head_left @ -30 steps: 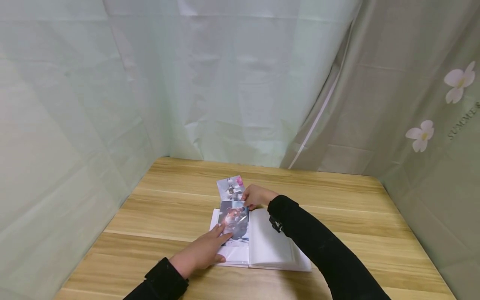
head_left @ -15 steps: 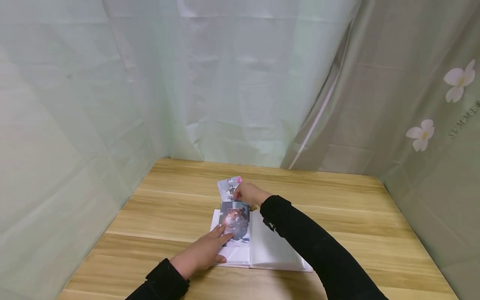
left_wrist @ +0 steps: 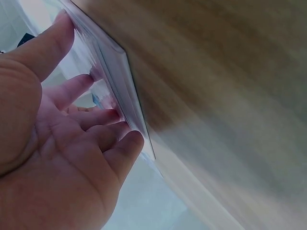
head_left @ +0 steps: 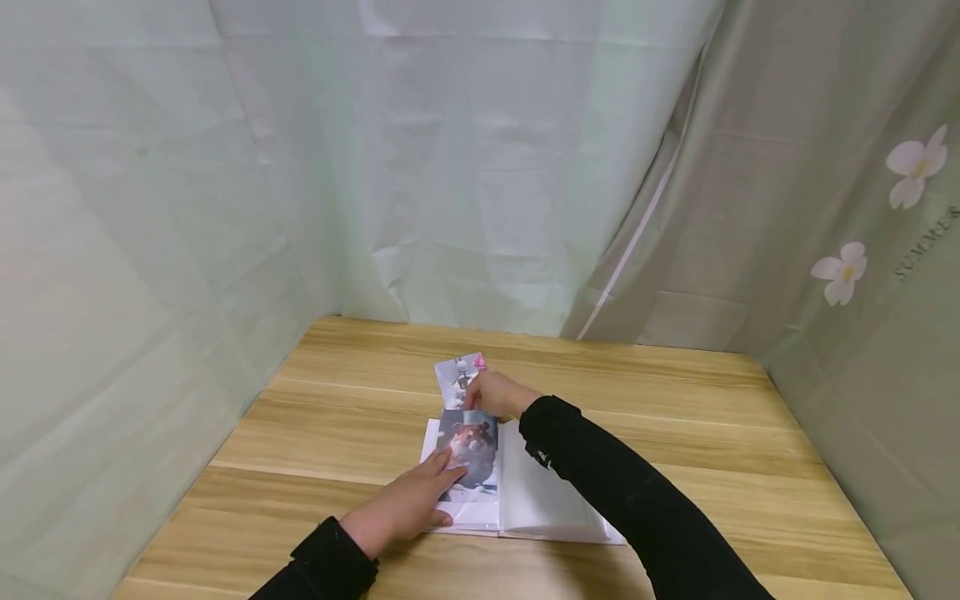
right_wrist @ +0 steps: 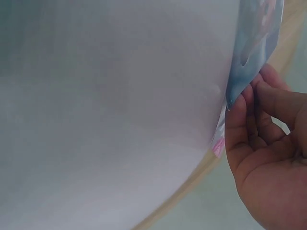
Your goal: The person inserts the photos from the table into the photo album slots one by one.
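Observation:
A photo album (head_left: 547, 496) lies open on the table, with blank white pages on its right side. On its left page is a photo (head_left: 480, 458) of a furry brown animal, its top edge poking slightly past the album. My right hand (head_left: 497, 393) pinches that top edge between thumb and fingers; the right wrist view shows the photo's bluish corner (right_wrist: 240, 79) at the fingertips. My left hand (head_left: 408, 502) rests on the left page with fingers extended over the photo's lower left. In the left wrist view its fingertips touch the album's edge (left_wrist: 129, 91).
A second photo (head_left: 452, 372), pale with a pink patch, lies just beyond the album, partly behind my right hand. The wooden table (head_left: 675, 417) extends around the album. Pale curtains (head_left: 465, 167) enclose the table's back and sides.
My right hand has shifted left along the top edge of the animal photo. Since half a second ago that photo has slid slightly toward me. The left hand stays in place.

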The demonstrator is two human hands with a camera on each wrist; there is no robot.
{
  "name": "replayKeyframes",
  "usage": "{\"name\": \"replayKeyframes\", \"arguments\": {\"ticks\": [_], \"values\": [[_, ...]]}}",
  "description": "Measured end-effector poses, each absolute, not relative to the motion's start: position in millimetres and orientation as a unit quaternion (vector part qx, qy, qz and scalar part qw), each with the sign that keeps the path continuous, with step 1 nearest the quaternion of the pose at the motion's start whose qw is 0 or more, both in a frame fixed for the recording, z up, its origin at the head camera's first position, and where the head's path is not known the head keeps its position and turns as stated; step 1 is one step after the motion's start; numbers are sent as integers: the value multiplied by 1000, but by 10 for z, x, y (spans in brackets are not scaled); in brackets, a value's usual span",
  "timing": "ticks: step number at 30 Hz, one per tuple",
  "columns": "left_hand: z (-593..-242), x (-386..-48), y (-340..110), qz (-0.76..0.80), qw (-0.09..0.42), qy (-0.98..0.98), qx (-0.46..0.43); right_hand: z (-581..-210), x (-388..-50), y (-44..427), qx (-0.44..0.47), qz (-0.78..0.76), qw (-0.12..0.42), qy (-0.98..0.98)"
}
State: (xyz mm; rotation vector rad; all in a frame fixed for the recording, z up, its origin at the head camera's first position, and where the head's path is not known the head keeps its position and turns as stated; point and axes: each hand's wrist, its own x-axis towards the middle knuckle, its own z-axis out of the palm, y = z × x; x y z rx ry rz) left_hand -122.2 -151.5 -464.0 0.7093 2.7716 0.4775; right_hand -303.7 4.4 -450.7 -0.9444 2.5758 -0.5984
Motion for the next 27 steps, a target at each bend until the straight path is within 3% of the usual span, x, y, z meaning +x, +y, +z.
{"name": "replayKeyframes", "arguments": {"ticks": [27], "values": [[-4582,-1236,-1516,190,138,943,236,-4534,-2971,57,-397,-179,168,884]]}}
